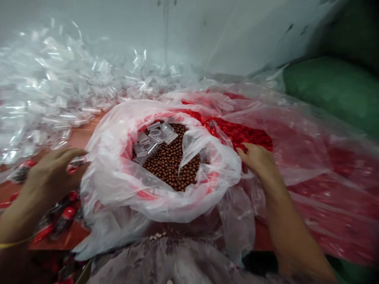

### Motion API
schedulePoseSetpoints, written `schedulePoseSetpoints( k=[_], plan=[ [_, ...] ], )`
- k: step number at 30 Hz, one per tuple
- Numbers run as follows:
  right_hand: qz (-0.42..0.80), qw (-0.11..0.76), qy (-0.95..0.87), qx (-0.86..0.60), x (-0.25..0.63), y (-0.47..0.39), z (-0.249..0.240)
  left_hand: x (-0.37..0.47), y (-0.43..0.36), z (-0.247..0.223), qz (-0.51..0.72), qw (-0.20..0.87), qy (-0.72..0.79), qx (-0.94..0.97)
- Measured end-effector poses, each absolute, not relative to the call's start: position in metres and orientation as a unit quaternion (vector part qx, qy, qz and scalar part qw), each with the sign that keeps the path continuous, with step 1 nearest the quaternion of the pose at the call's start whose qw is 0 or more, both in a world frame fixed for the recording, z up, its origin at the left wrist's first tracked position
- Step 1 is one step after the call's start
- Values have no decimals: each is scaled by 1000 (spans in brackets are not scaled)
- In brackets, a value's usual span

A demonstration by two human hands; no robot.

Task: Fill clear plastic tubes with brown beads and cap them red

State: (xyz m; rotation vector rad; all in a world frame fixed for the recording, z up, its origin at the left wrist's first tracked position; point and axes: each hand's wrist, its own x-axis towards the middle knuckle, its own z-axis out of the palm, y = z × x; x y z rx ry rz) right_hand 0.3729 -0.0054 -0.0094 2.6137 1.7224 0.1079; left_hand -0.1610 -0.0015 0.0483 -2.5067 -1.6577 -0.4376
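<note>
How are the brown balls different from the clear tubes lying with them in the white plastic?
The brown balls are round, while the clear tubes are hollow with open ends. You can see through the tubes, but not through the balls. Each ball is much smaller than a tube. There are lots of balls, but only a handful of tubes among them. Both sit inside the white plastic.

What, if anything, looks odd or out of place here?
Mainly a loose flap of clear plastic: it droops over the brown beads, hiding some, while most of the rim of the white bag is folded outward. The clear tubes on the beads lie jumbled.
</note>
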Motion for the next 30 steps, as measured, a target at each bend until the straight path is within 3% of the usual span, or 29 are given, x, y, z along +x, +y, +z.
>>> schedulePoseSetpoints(
  k=[4, 8, 13, 17, 20, 26, 28, 30],
  plan=[
    [108, -145, 564, 806, 361, -15, 7, -77, 20, 43, -89, 75, -425, -898],
    [195, -224, 663, 687, 317, -27, 25, -13, 48, 28, -23, 65, -359, -931],
    [130, -337, 770, 525, 257, -24, 18, 8, 81, 13, -14, 78, -382, -921],
    [27, -386, 787, 480, 233, -16, -3, 8, 92, 21, -29, 62, -393, -917],
    [-36, -382, 775, 502, 229, -15, -11, 5, 87, 32, -91, -53, -400, -910],
    [-110, -404, 721, 552, 231, -15, -9, 4, 65, 31, -154, -437, -403, -790],
    [-122, -409, 703, 569, 232, -14, -10, 6, 60, 24, -113, -461, -427, -770],
    [-135, -414, 692, 576, 232, -15, -11, 7, 56, 17, -58, -401, -444, -799]
  ],
)
